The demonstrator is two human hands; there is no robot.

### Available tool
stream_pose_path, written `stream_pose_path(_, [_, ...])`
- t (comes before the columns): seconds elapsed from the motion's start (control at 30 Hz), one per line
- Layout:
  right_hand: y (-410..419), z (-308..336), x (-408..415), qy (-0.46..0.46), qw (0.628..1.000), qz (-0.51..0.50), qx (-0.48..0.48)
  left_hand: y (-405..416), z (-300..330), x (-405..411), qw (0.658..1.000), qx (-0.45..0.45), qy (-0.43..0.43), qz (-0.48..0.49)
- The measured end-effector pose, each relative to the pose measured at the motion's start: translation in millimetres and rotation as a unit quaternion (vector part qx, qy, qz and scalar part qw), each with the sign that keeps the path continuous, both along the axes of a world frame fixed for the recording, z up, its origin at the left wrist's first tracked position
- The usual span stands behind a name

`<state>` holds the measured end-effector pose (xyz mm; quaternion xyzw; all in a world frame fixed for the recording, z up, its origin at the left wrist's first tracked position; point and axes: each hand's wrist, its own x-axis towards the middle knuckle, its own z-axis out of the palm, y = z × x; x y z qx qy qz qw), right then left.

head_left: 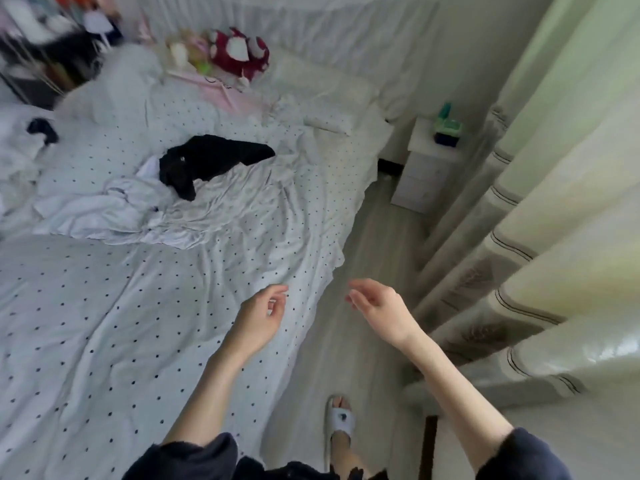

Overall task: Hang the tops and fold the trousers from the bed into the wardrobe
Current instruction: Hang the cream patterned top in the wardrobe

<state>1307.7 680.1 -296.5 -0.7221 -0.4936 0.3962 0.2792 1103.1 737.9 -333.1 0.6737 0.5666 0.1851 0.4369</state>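
Note:
A black garment (211, 159) lies crumpled near the middle of the bed (104, 323), which has a white sheet with small dark dots. A white garment (117, 209) is bunched just in front of and left of it. Another small dark piece (43, 130) sits on white fabric at the far left. My left hand (261, 317) hovers over the bed's right edge with loosely curled fingers, holding nothing. My right hand (377, 306) hangs above the floor beside the bed, fingers relaxed and empty. The wardrobe is not in view.
A red and white plush toy (240, 51) and pillows (325, 88) lie at the head of the bed. A white bedside cabinet (427, 168) with a green item stands beyond. Pale curtains (540, 209) hang along the right. My slippered foot (339, 427) stands on the grey floor.

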Motion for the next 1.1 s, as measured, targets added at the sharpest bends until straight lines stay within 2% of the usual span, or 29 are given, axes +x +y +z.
stream_pose_path(0.2, [132.5, 4.3, 51.5, 0.030, 0.997, 0.062, -0.019, 85.7, 12.8, 47.6, 0.997, -0.041, 0.000, 0.058])
stream_pose_path(0.33, [221.4, 1.7, 61.6, 0.035, 0.991, 0.129, -0.028, 152.1, 9.3, 53.5, 0.989, -0.034, 0.007, 0.142])
stream_pose_path(0.47, [296.9, -14.1, 65.5, 0.030, 0.982, 0.178, -0.045, 215.1, -6.0, 57.6, 0.982, -0.023, 0.016, 0.186])
stream_pose_path(0.77, [481.2, -38.0, 62.6, -0.053, 0.954, 0.288, -0.069, 368.2, -48.1, 67.3, 0.969, -0.044, 0.036, 0.239])
stream_pose_path(0.87, [533.5, -52.5, 62.3, -0.080, 0.939, 0.324, -0.083, 408.2, -67.2, 70.5, 0.967, -0.088, 0.066, 0.229])
stream_pose_path(0.97, [580.1, -78.9, 62.7, -0.115, 0.917, 0.371, -0.094, 445.4, -95.2, 76.7, 0.961, -0.127, 0.094, 0.228])
stream_pose_path(1.1, [648.1, -139.0, 58.0, -0.162, 0.883, 0.436, -0.061, 495.0, -146.6, 88.7, 0.948, -0.165, 0.134, 0.239])
